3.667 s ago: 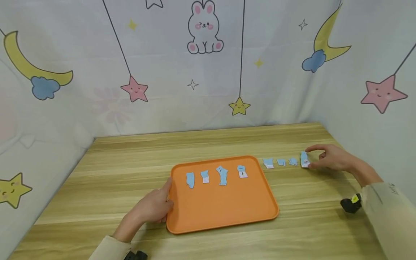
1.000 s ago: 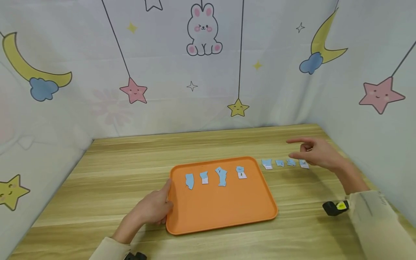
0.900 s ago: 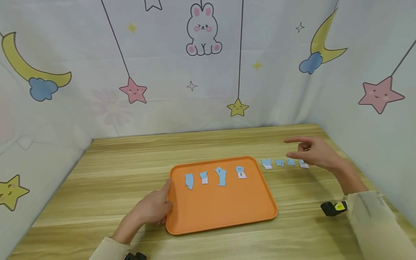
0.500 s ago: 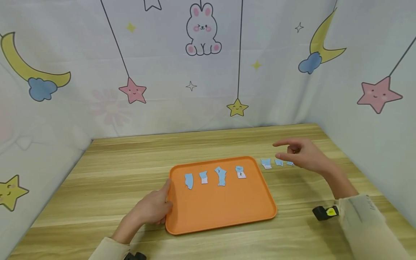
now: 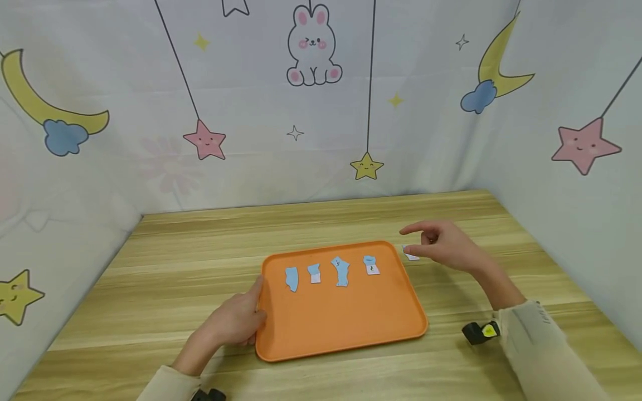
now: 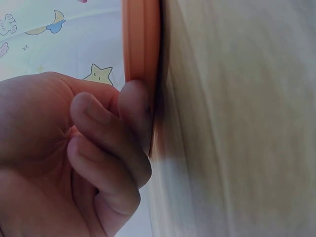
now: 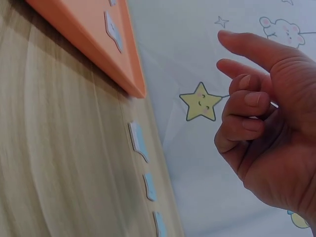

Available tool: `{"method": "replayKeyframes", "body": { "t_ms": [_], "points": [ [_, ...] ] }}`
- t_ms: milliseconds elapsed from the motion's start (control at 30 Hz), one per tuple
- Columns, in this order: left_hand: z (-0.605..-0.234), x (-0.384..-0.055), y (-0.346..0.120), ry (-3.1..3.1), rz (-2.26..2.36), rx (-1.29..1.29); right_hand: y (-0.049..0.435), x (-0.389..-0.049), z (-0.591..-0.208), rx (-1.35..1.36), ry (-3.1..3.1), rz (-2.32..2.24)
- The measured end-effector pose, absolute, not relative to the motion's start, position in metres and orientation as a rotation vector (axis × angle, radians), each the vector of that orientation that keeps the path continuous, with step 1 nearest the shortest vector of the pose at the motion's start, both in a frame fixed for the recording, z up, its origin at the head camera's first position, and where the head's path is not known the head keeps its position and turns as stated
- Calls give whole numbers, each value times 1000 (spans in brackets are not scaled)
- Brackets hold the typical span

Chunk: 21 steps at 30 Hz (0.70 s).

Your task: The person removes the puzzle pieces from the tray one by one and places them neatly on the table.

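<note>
Right hand shifted left — four pieces on tray.

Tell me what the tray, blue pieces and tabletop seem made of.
Tray: probably smooth, matte plastic, with a rounded rim. Blue pieces: perhaps matte printed card, with visible edge thickness. Tabletop: wood or laminate, dull finish, with streaky grain.

The tray is orange, the pieces blue and white, the table wood-grained.

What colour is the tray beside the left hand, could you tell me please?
Plain orange; the tray shows best in the head view.
</note>
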<state>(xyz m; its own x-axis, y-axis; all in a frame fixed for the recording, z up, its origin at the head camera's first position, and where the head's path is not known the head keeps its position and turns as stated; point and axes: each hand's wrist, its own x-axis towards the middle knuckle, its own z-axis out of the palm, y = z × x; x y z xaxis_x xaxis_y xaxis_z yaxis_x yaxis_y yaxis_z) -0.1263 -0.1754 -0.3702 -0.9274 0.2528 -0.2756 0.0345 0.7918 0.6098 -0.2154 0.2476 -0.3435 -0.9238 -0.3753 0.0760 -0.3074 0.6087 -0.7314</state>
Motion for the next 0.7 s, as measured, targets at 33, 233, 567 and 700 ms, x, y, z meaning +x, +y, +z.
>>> {"method": "replayKeyframes", "body": {
  "t_ms": [33,233,567,700],
  "points": [
    [-370,-126,-176,2641,885,224,245,-216,-345,-585,2736,-1217],
    [-371,-127,-176,2636,891,226,233,-221,-353,-609,2694,-1201],
    [-371,-127,-177,2616,892,211,215,-226,-364,-633,2645,-1099],
    [-372,-127,-177,2626,879,212,212,-229,-368,-665,2653,-1035]
  ]
}}
